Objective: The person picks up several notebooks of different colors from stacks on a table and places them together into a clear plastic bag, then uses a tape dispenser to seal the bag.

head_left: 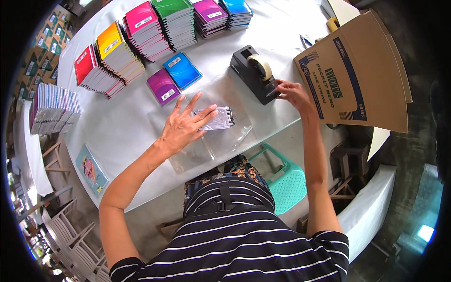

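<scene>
My left hand [182, 123] lies with fingers spread over a small clear-wrapped pack [220, 118], its fingertips resting on the pack's left part. What is inside shows white with black marks along the right end. Clear plastic sheets or bags [192, 152] lie under and around it on the table. My right hand [298, 97] is at the front end of a black tape dispenser [249, 70], thumb and fingers pinched at the tape's end by the cutter. A roll of tape [260, 66] sits in the dispenser. The strip itself is hard to make out.
Spiral notebooks stand in colour-sorted stacks, such as a pink stack [143, 21], along the far side. A purple notebook [163, 87] and a blue notebook [183, 70] lie nearer. An open cardboard box [347, 70] stands right; a green stool [286, 185] sits below the table edge.
</scene>
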Available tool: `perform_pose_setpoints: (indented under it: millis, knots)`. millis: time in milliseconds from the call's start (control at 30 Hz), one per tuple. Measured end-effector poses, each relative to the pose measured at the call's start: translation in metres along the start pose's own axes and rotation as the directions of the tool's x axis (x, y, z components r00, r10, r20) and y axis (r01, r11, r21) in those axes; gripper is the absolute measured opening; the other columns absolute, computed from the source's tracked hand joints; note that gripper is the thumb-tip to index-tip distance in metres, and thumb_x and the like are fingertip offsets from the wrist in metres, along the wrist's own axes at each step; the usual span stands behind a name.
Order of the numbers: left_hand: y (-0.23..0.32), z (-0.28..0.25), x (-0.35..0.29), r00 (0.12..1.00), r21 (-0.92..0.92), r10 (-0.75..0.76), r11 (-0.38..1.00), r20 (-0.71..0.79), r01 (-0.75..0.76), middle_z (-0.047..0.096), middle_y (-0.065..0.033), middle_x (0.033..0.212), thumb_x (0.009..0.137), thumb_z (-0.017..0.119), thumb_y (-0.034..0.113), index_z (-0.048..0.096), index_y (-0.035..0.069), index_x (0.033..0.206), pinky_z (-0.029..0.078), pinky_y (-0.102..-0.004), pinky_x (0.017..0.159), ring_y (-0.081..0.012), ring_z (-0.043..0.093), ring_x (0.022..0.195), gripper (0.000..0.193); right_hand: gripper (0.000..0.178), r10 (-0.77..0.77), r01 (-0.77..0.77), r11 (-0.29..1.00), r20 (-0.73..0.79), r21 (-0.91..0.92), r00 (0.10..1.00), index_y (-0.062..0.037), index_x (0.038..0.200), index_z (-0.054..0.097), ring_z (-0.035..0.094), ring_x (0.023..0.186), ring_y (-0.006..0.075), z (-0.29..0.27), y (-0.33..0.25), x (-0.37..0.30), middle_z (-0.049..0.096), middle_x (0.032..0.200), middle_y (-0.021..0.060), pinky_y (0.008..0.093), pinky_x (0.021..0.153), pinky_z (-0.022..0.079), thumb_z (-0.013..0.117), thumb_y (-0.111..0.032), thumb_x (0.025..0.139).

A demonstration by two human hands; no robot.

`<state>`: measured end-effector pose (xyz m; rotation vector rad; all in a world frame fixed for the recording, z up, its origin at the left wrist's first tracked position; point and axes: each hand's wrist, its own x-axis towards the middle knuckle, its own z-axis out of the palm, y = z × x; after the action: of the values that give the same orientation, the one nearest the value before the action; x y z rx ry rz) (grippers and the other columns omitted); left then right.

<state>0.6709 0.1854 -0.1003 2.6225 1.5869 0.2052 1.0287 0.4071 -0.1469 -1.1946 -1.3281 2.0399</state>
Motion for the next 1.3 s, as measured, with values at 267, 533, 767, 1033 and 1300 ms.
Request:
perform_pose_setpoints:
  millis: [267,533,767,1033,1300]
  knots:
    - [0.003,-0.007,0.005,0.999,-0.042,0.037,0.998,0.002,-0.037,0.04,0.0104,0.148,0.072,0.078,0.024,0.042,0.023,0.143,0.017,-0.0559,0.117,-0.0252,0.022,0.144,0.079,0.017,-0.589,-0.129,0.372,-0.341,-0.919,0.732,0.0028,0.078,0.071,0.059,0.104,0.0216,0.005,0.043,-0.041,0.057,0.125,0.0139,0.0319,0.082,0.05,0.08,-0.011,0.075]
    - [-0.001,0.004,-0.003,0.999,-0.07,0.031,0.997,-0.024,-0.033,0.04,0.0057,0.148,0.079,0.072,0.022,0.042,0.017,0.143,0.026,-0.0525,0.115,-0.0206,0.036,0.137,0.071,0.024,0.127,-0.084,0.979,-0.233,0.184,0.964,0.0005,0.082,0.072,0.033,0.051,0.0034,0.226,0.001,-0.091,0.046,0.058,-0.0065,0.0212,0.048,0.023,0.077,-0.023,0.08]
    - [0.0,0.01,-0.004,0.997,-0.055,0.037,0.998,-0.074,-0.041,0.041,0.006,0.148,0.079,0.072,0.024,0.044,0.018,0.142,0.026,-0.0517,0.115,-0.0219,0.04,0.134,0.069,0.025,0.208,-0.093,0.953,-0.396,0.289,0.894,0.0018,0.079,0.067,0.029,0.045,0.0038,0.268,0.047,-0.088,0.043,0.056,-0.0064,0.023,0.044,0.021,0.076,-0.021,0.082]
    - [-0.003,0.02,-0.011,0.992,-0.094,0.039,0.994,-0.122,-0.05,0.039,0.0065,0.149,0.08,0.071,0.024,0.042,0.02,0.143,0.026,-0.0518,0.115,-0.0302,0.048,0.127,0.069,0.025,-0.046,0.168,0.967,-0.514,0.193,0.856,-0.0018,0.087,0.066,0.055,0.075,0.0075,0.289,0.091,-0.091,0.066,0.084,0.0024,0.0222,0.072,0.042,0.073,-0.026,0.087]
    - [-0.006,0.014,-0.008,0.995,-0.093,0.076,0.992,-0.061,-0.081,0.039,0.0034,0.149,0.083,0.068,0.024,0.042,0.017,0.143,0.024,-0.0509,0.115,-0.0293,0.039,0.135,0.065,0.025,-0.009,0.17,0.95,-0.52,0.263,0.854,-0.0044,0.085,0.064,0.062,0.079,0.0131,0.294,0.083,-0.093,0.067,0.085,0.0051,0.0258,0.081,0.047,0.071,-0.029,0.088]
